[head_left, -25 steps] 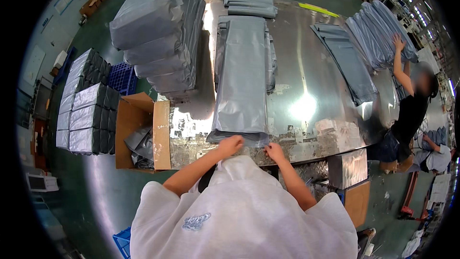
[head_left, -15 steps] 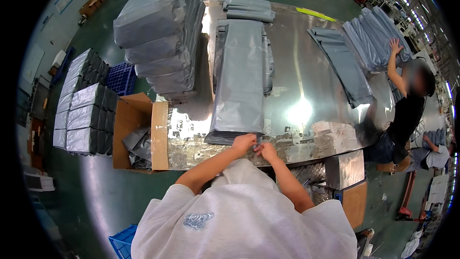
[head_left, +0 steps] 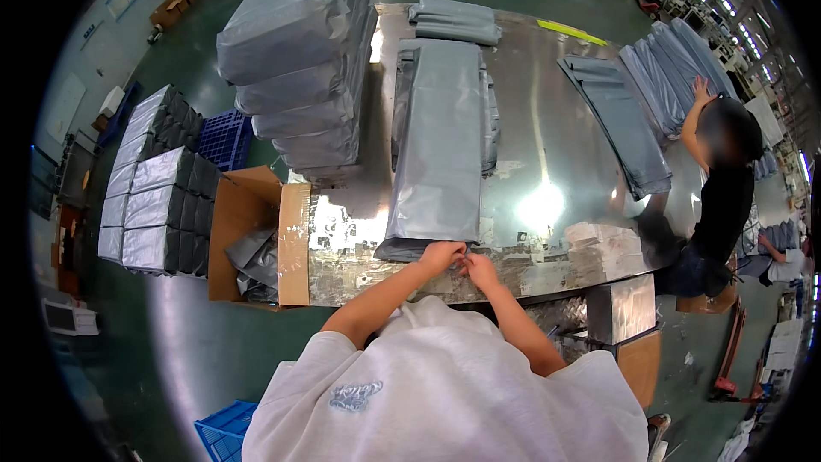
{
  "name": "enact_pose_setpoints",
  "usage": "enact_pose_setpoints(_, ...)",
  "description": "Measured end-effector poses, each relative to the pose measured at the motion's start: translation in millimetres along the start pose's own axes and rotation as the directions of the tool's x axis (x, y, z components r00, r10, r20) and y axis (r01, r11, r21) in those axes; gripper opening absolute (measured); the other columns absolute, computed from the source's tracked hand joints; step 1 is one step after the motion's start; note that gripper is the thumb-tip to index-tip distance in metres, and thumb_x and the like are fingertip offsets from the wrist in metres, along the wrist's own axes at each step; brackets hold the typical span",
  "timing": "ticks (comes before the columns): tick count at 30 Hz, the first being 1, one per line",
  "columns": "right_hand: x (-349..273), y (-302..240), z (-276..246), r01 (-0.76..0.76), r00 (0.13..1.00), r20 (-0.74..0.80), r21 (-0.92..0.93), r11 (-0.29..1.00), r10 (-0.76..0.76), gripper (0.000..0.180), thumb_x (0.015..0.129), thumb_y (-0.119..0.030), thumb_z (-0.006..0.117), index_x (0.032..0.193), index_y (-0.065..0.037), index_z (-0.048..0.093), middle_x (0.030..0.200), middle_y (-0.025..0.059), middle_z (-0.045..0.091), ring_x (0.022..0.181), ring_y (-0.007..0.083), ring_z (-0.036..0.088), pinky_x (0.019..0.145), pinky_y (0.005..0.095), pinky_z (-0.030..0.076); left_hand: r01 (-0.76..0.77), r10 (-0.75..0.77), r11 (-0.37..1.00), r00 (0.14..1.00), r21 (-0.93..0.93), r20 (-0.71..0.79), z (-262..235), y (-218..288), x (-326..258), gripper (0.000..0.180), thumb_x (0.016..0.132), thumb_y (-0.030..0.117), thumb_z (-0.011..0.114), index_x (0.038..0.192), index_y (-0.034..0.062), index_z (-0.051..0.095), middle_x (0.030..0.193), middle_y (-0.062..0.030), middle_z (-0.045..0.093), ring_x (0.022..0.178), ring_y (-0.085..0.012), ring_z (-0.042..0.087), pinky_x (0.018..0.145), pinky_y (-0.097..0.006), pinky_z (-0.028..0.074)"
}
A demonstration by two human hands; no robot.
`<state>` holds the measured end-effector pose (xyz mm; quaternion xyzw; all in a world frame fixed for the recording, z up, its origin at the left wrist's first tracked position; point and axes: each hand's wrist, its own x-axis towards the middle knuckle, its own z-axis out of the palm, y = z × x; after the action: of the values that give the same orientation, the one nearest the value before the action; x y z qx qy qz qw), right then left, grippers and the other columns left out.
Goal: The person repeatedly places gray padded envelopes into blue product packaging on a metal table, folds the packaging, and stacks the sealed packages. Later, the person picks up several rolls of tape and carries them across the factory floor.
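A long stack of folded grey plastic bags (head_left: 440, 145) lies lengthwise on the metal table (head_left: 522, 111), its dark opening-like near end facing me. At that end's right corner, my left hand (head_left: 442, 257) is closed, fingers bent in a pinch. My right hand (head_left: 481, 270) is close against it, its fingertips pinched together too. What the fingertips hold is too small and hidden to make out. Both hands sit just above the table's near edge.
A tall pile of wrapped grey bundles (head_left: 291, 60) stands at the left. Below it is an open cardboard box (head_left: 295, 244) with grey plastic inside. On the right lie more grey bags (head_left: 616, 124), and a person in black (head_left: 723, 205) reaches over bundles. A metal box (head_left: 622, 308) sits by the near edge.
My hands stay together at the near corner of the stack, with only slight finger movement. The whole view has shifted a little. The person on the right has leaned slightly toward me.
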<state>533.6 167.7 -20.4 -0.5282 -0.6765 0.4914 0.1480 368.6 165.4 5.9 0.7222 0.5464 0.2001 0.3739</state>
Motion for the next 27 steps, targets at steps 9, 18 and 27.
enact_pose_setpoints(9,-10.5,80.8,-8.4,-0.307,0.932,0.054,0.642,0.702,0.358,0.020,0.082,-0.008,0.042,0.085,0.007,0.055,0.076,0.0149,0.062,0.055,0.0169,0.059,0.049,0.0276,0.044,0.524,-0.648,0.760,0.566,-0.386,-0.509,-110.9,-123.6,-170.4,0.024,0.084,0.027,0.042,0.095,0.0063,0.046,0.085,-0.0152,0.057,0.075,-0.0288,0.055,0.065,-0.040,0.043)
enact_pose_setpoints(18,-28.2,30.1,-65.5,-0.230,0.973,-0.151,-0.557,0.798,0.176,0.030,0.074,-0.004,0.048,0.104,-0.002,0.051,0.097,0.0148,0.057,0.090,0.0255,0.056,0.070,0.0376,0.045,0.669,-0.958,0.103,0.265,0.736,-0.106,-201.5,-186.5,-242.3,0.027,0.081,0.023,0.047,0.101,0.0106,0.059,0.112,-0.0072,0.053,0.097,-0.0232,0.055,0.074,-0.037,0.047)
enact_pose_setpoints(27,21.2,-40.1,-80.9,0.589,0.672,0.493,-0.808,-0.004,-0.552,0.060,0.072,-0.004,0.046,0.127,-0.022,0.032,0.136,0.0061,0.024,0.128,0.0218,0.016,0.103,0.0391,0.018,-0.346,0.328,0.287,0.912,0.893,0.247,-126.0,-70.0,-60.2,0.059,0.071,0.011,0.049,0.127,0.0214,0.034,0.139,-0.0049,0.017,0.127,-0.0190,0.019,0.103,-0.041,0.011)
